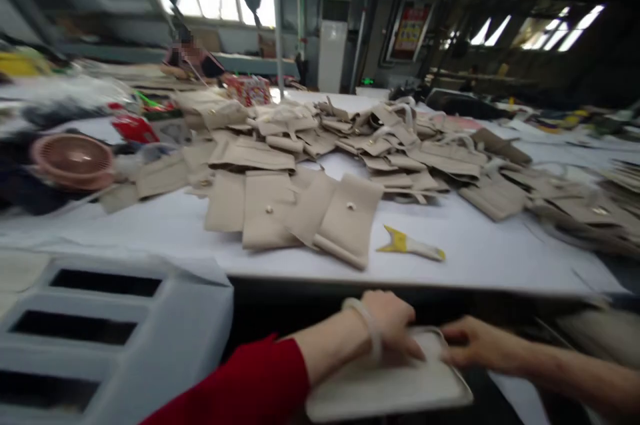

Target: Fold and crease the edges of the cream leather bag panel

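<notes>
Below the table edge, the left hand [393, 321] and right hand [473, 341] pinch the top of a flat pale-grey fabric pouch [387, 388], fingers curled; it looks light, soft, best held by corners

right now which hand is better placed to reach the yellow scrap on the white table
Probably the right hand: it lies below and a bit right of the yellow scrap. The left hand is about as near, but it presses on the pale flat piece.

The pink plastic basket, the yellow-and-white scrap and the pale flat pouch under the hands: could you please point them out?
Pink plastic basket [73, 161], head view, inner bowl.
Yellow-and-white scrap [410, 244], head view, middle.
Pale flat pouch [385, 388], head view, top face.
</notes>
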A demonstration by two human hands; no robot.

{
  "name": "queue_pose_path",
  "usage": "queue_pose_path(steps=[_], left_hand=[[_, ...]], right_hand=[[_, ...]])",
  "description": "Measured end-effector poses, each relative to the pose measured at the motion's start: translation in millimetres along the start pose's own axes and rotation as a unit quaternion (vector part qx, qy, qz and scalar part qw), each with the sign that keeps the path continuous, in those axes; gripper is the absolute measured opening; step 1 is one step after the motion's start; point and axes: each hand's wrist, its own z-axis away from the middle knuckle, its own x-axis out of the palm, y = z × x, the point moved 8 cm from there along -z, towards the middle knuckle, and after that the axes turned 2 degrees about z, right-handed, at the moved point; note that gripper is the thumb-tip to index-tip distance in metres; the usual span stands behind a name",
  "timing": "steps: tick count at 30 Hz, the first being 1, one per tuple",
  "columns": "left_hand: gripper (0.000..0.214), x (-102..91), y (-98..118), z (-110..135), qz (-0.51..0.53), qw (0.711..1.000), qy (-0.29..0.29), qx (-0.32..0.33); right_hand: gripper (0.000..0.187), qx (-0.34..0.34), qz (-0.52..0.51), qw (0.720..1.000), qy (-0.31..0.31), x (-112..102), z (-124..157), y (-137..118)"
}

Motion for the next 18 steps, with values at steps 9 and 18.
queue_pose_path(steps=[9, 18], left_hand=[[0.040, -0.9, -55, 84, 0.080, 0.989, 0.082, -0.089], [0.034, 1.2, -50, 70, 0.075, 0.985, 0.119, -0.102]], right_hand=[[0.042, -0.221, 0.046, 0.973, 0.044, 23, 28, -34], [0.024, -0.468, 0.371, 0.801, -0.025, 50, 48, -79]])
